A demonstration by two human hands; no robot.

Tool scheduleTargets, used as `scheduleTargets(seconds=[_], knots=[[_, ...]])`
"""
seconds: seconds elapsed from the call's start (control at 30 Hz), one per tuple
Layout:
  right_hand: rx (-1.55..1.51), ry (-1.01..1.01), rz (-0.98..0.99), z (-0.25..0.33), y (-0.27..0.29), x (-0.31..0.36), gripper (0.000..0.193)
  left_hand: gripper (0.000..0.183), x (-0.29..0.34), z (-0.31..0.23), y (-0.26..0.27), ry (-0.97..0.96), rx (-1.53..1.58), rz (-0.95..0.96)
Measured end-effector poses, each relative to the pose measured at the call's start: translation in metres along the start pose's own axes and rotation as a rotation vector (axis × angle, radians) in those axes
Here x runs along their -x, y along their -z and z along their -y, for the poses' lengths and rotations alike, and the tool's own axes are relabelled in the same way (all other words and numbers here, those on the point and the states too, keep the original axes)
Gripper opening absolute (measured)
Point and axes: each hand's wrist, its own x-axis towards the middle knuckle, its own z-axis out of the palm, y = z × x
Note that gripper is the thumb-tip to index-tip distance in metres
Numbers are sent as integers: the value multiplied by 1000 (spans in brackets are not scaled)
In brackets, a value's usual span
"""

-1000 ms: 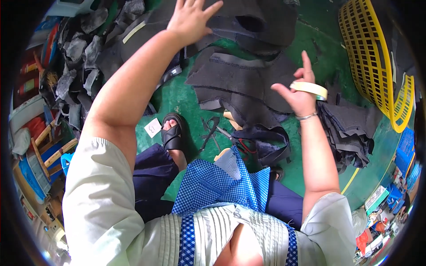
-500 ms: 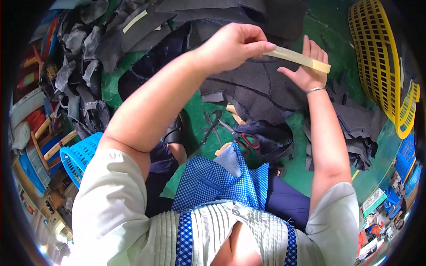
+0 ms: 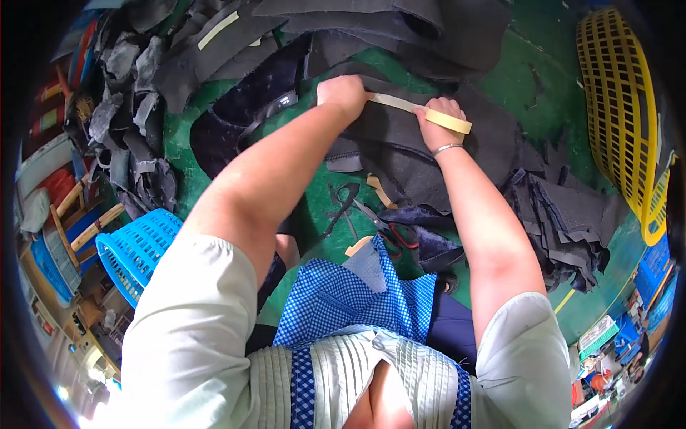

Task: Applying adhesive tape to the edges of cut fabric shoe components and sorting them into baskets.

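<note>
A strip of cream masking tape (image 3: 393,101) is stretched between my two hands, over a large dark grey fabric piece (image 3: 471,132). My left hand (image 3: 341,96) is closed on the strip's free end. At the other end my right hand (image 3: 441,118) has its fingers curled, with the roll of masking tape (image 3: 450,121) around them. Whether the strip touches the cloth, I cannot tell. Scissors (image 3: 389,230) with red and black handles lie nearer to me, beside crumpled dark plush cloth (image 3: 437,247).
Dark fabric scraps pile up at the left (image 3: 128,93) and the right (image 3: 564,222). A yellow perforated basket (image 3: 620,100) stands far right and a blue basket (image 3: 136,250) near left. One far cloth bears a tape strip (image 3: 218,31). The floor (image 3: 532,79) is green.
My hands have come down toward the fabric and shifted left, with the tape between them. My right hand's spread fingers have curled in. The fabric beneath has moved a little.
</note>
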Motion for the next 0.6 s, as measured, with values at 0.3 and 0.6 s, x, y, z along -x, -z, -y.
scheduleTargets(seconds=[0.3,0.6], knots=[[-62,220,331,-31,-5,-36,40,82,48,-7,-34,-687,-85,-22],[-576,151,122,-53,139,-18,42,25,19,-32,43,-554,446,-477]])
